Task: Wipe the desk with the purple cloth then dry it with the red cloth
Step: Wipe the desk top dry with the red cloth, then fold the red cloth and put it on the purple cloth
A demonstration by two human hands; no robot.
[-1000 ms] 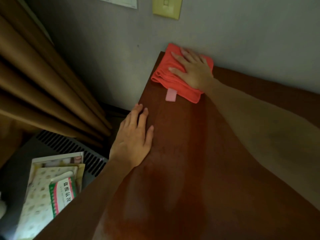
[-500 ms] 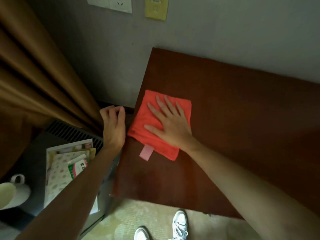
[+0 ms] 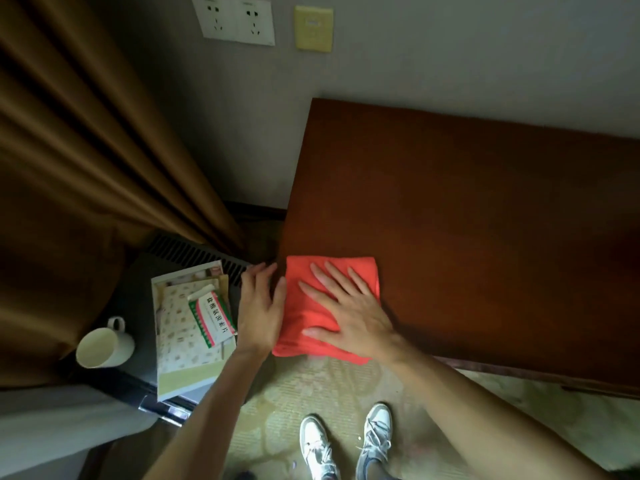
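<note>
The folded red cloth (image 3: 298, 327) lies on the near left corner of the dark wooden desk (image 3: 467, 216), its front edge hanging over the desk's rim. My right hand (image 3: 349, 313) presses flat on top of the cloth, fingers spread and pointing to the far left. My left hand (image 3: 261, 306) rests with fingers together against the desk's left edge, touching the cloth's left side. No purple cloth is in view.
Left of the desk a low dark unit (image 3: 138, 306) carries a stack of books (image 3: 187, 337), a medicine box (image 3: 212, 317) and a white mug (image 3: 100, 344). Brown curtains (image 3: 86, 150) hang at the left. Wall sockets (image 3: 239, 20) sit above. My shoes (image 3: 346, 441) stand on carpet.
My right hand has dragged the red cloth from the far left corner down along the left side to the near left corner. My left hand slid back along the desk's edge with it.
</note>
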